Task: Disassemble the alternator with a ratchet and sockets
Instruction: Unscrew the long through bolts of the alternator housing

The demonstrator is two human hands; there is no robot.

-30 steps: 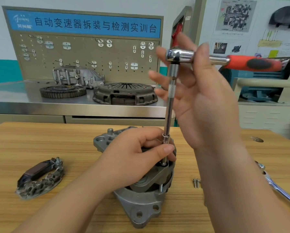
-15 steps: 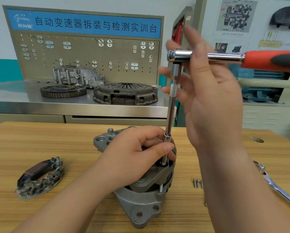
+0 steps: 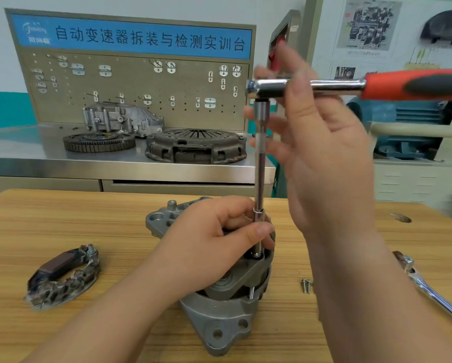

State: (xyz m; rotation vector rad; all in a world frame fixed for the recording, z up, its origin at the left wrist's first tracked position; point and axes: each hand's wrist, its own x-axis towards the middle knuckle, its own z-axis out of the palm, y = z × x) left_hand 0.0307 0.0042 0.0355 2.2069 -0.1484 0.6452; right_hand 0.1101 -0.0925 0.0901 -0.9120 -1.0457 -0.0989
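Ratchet [image 3: 350, 86] farther right, across right hand [image 3: 324, 153]

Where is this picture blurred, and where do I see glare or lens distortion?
Head view: motion blur smears the right hand and the ratchet with its red handle. In the same head view, the left hand and the alternator are sharp, a pale sheen lies on the steel bench, and the wide-angle lens makes the sides of the pegboard lean.
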